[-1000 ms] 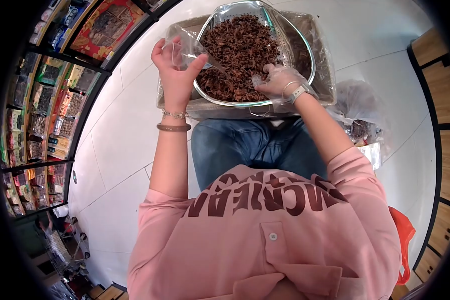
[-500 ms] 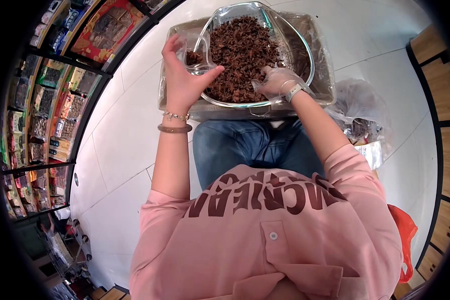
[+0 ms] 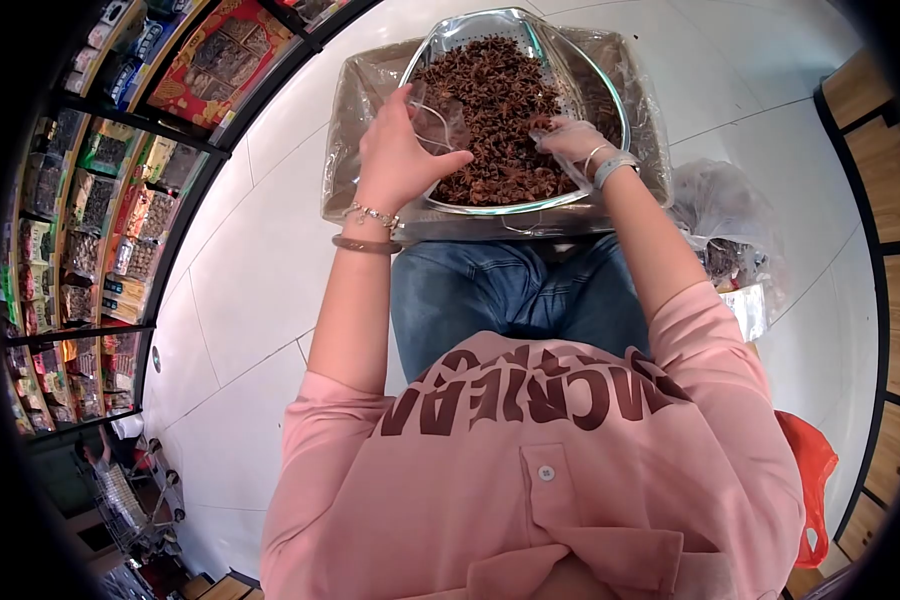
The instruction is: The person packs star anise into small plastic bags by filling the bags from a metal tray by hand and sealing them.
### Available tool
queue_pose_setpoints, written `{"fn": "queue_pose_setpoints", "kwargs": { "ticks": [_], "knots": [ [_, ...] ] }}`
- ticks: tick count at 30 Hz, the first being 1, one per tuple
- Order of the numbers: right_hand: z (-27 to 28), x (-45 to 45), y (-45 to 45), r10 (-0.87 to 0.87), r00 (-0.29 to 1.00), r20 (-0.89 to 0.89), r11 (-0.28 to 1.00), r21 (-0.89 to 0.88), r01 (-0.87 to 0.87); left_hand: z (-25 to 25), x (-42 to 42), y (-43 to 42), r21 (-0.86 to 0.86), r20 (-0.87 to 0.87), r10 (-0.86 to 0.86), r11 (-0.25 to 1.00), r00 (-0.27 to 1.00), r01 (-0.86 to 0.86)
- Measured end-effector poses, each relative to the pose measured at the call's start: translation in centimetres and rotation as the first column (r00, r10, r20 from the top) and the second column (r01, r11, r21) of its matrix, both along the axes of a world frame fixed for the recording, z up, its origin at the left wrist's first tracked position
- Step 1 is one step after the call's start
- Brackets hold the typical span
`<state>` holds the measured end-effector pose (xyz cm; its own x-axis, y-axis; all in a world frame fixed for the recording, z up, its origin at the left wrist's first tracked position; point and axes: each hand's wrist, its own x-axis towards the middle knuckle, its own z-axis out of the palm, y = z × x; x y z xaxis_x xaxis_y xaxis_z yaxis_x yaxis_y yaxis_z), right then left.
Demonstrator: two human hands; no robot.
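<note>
A metal tray [image 3: 618,100] heaped with star anise [image 3: 495,100] rests on a plastic-lined box [image 3: 345,150] in front of my knees. My left hand [image 3: 400,150], bare, holds a clear plastic bag [image 3: 440,125] by its mouth, thumb and fingers spread inside the opening, over the tray's left side. My right hand [image 3: 575,143], in a thin clear glove, is closed round some star anise at the right side of the heap.
Shelves of packaged goods [image 3: 100,200] stand at the left. A clear plastic bag with dark contents [image 3: 725,240] lies right of the box. A red bag [image 3: 810,480] is by my right side. Wooden cabinets [image 3: 890,300] line the right edge. A cart [image 3: 130,500] stands lower left.
My left hand has moved right with the bag, over the star anise. My right hand has shifted slightly right and up, and star anise now shows at its fingers.
</note>
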<state>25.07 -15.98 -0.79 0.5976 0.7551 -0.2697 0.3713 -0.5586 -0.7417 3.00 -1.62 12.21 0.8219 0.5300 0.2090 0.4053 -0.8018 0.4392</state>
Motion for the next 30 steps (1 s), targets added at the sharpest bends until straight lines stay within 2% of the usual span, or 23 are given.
{"fn": "queue_pose_setpoints", "kwargs": {
  "ticks": [3,4,5,8,9,10,11,12,13,14,15,16,17,18,19,20,21,22,25,27,28,29,30],
  "knots": [
    [1.8,0.0,-0.5,-0.211,0.902,-0.377,0.960,0.094,0.263,-0.3,0.7,-0.5,-0.008,-0.050,-0.049,0.999,0.998,0.049],
    [2.4,-0.3,-0.5,-0.261,0.829,-0.496,0.930,0.101,0.353,-0.5,1.0,-0.6,-0.014,-0.065,-0.072,0.997,0.995,0.071],
    [2.3,-0.7,-0.5,-0.308,0.694,-0.651,0.843,0.153,0.517,-0.7,1.4,-0.5,-0.017,-0.099,-0.091,0.996,0.991,0.089],
    [7.4,-2.1,-0.7,-0.223,0.654,-0.723,0.728,0.322,0.605,-1.4,3.0,-0.4,-0.056,-0.092,-0.130,0.991,0.987,0.125],
    [7.8,-1.8,0.0,-0.209,0.597,-0.775,0.657,0.341,0.672,-1.5,3.5,-0.6,-0.052,-0.109,-0.122,0.992,0.986,0.117],
    [7.6,-1.2,0.0,-0.232,0.902,-0.364,0.727,0.551,0.409,-1.6,4.1,-0.7,-0.050,-0.112,-0.128,0.991,0.986,0.123],
    [7.2,-0.5,-0.2,-0.200,0.969,0.143,0.797,0.599,0.076,-1.8,4.7,-0.9,-0.047,-0.114,-0.132,0.991,0.985,0.128],
    [7.9,-0.7,-0.2,-0.164,0.878,0.450,0.850,0.515,-0.106,-1.8,5.2,-1.1,-0.044,-0.116,-0.137,0.990,0.984,0.133],
    [8.8,-1.0,-0.2,-0.149,0.687,0.711,0.882,0.410,-0.233,-1.7,5.7,-1.4,-0.062,-0.118,-0.128,0.991,0.985,0.121],
    [9.7,-1.4,0.4,-0.155,0.915,0.373,0.805,0.585,-0.103,-1.8,6.1,-1.5,-0.050,-0.096,-0.122,0.992,0.988,0.117],
    [10.5,-2.0,1.0,-0.100,0.995,-0.023,0.723,0.686,0.088,-2.0,6.5,-1.6,-0.037,-0.074,-0.115,0.993,0.991,0.113],
    [11.2,-2.5,1.2,-0.007,0.937,-0.349,0.638,0.720,0.273,-1.9,6.8,-1.9,-0.026,-0.052,-0.109,0.994,0.993,0.108],
    [11.9,-3.1,1.5,0.087,0.771,-0.631,0.543,0.679,0.494,-1.8,7.0,-2.2,-0.036,-0.062,-0.088,0.996,0.994,0.085],
    [11.4,-2.8,1.4,-0.039,0.969,-0.245,0.597,0.772,0.219,-1.8,7.1,-2.3,-0.036,-0.048,-0.076,0.997,0.996,0.074],
    [10.0,-2.0,1.5,-0.124,0.972,0.197,0.678,0.733,-0.062,-2.0,7.1,-2.4,-0.037,-0.035,-0.064,0.997,0.997,0.062],
    [8.4,-1.3,1.9,-0.152,0.782,0.605,0.768,0.570,-0.292,-2.0,7.2,-2.4,-0.038,-0.022,-0.051,0.998,0.998,0.050],
    [8.3,-1.6,2.7,-0.098,0.949,0.301,0.688,0.709,-0.154,-2.1,7.2,-2.5,-0.047,-0.002,-0.041,0.998,0.999,0.041],
    [8.3,-1.8,3.5,-0.042,0.998,-0.039,0.584,0.810,0.056,-2.1,7.1,-2.5,-0.056,0.016,-0.030,0.998,0.999,0.031],
    [9.8,-2.9,2.6,-0.063,0.971,-0.233,0.671,0.710,0.214,-2.2,6.9,-2.6,-0.074,0.046,0.012,0.997,0.999,-0.009],
    [10.5,-3.7,2.1,0.080,0.954,-0.290,0.646,0.744,0.172,-2.3,6.9,-2.6,-0.081,0.061,0.032,0.996,0.998,-0.027],
    [9.4,-3.0,2.4,0.043,0.999,0.011,0.644,0.765,-0.036,-2.4,6.8,-2.5,-0.083,0.070,0.036,0.996,0.997,-0.030],
    [7.5,-1.8,2.8,0.007,0.950,0.312,0.649,0.721,-0.241,-2.4,6.8,-2.5,-0.085,0.079,0.040,0.996,0.996,-0.034],
    [8.0,-2.0,2.7,-0.001,0.929,0.369,0.644,0.711,-0.282,-2.4,6.7,-2.5,-0.082,0.081,0.041,0.996,0.996,-0.034]
  ]
}}
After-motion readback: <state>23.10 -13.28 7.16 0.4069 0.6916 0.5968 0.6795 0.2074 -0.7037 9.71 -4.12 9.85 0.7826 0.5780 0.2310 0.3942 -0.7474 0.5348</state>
